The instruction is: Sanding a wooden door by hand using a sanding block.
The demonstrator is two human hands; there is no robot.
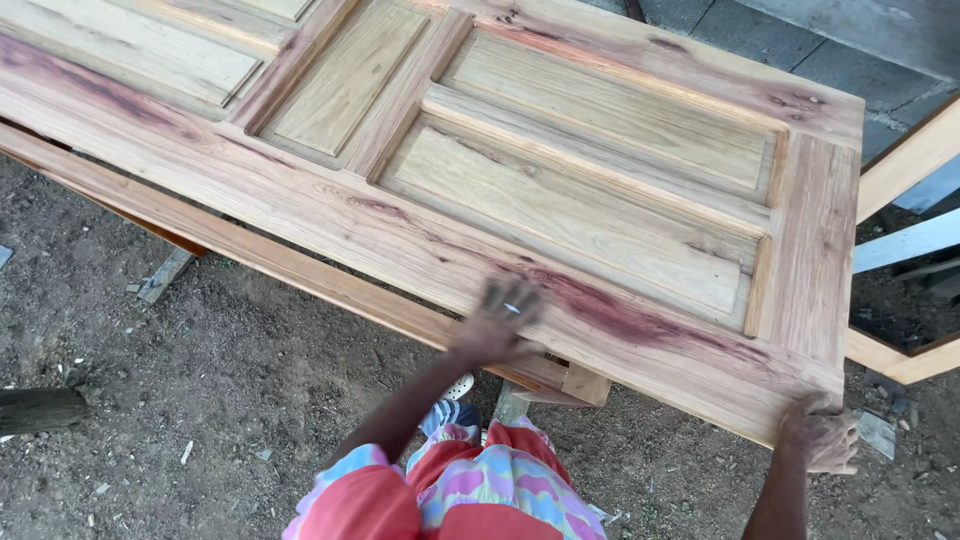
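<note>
The panelled wooden door (560, 190) lies flat on supports, filling the view from nine to three o'clock; the left hand (497, 322) rests spread flat, blurred, on its near rail; the right hand (820, 432) clasps the five-o'clock corner; the wood looks bare, unfinished.

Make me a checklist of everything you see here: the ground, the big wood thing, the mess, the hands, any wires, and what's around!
Surface: bare dirt ground under the work.
Job's things: panelled wooden door lying flat, unpainted, with reddish streaks.
Clutter: wood scraps and chips on the dirt; a dark log at the left edge.
Grippers: left hand flat on the door's near edge, blurred; right hand gripping the door's corner.
Cables: nothing seen.
Surroundings: wooden frame pieces at right; grey block wall behind.
</note>
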